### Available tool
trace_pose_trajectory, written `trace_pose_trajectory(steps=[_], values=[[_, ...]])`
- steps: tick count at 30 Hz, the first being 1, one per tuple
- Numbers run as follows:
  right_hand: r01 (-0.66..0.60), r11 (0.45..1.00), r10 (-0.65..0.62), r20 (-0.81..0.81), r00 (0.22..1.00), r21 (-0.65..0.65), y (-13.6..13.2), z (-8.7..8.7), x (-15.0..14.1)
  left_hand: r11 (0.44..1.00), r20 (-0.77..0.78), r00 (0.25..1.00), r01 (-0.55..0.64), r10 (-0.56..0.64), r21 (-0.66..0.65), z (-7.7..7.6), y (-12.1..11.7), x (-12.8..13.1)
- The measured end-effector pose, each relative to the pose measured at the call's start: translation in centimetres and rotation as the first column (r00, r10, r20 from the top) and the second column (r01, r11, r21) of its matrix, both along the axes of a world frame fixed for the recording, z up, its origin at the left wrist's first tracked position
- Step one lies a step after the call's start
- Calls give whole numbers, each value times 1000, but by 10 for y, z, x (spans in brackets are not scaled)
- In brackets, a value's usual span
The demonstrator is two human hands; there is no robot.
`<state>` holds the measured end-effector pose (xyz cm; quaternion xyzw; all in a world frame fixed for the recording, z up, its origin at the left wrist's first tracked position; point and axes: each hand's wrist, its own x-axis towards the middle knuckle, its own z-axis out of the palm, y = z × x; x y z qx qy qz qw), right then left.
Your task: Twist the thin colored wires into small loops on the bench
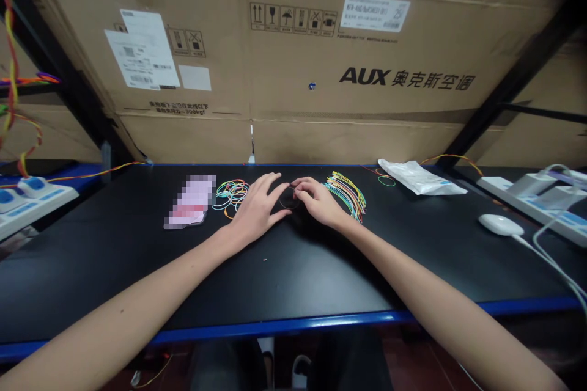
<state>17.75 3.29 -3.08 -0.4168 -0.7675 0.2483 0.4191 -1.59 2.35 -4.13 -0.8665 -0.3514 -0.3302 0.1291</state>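
Note:
My left hand (259,204) lies over the black tabletop with its fingers spread, thumb and index finger apart. Between them a thin dark cord (283,205) curves in a loop, hard to make out against the black. My right hand (316,197) has its thumb and fingers pinched together at the loop's upper right, close to the left index fingertip. Left of my left hand lies a tangle of coloured loops (232,193), partly hidden behind it. Just right of my right hand, a bundle of straight coloured cords (347,192) is spread in a curve.
A pixelated pinkish flat object (190,201) lies at left. A white plastic packet (419,177) and a green loop (386,181) are at back right. Power strips (545,208) and a white mouse-like device (501,225) line the right side. A large cardboard box (293,116) stands behind.

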Motion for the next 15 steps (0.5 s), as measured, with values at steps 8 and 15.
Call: trace_pose_trajectory(steps=[8, 15], values=[[-112, 993, 112, 16, 994, -30, 3, -1, 1, 999, 2, 1000, 24, -24, 31, 1, 1, -1], [-321, 930, 302, -123, 945, -181, 5, 2, 4, 992, -12, 997, 81, -80, 95, 3, 0, -1]])
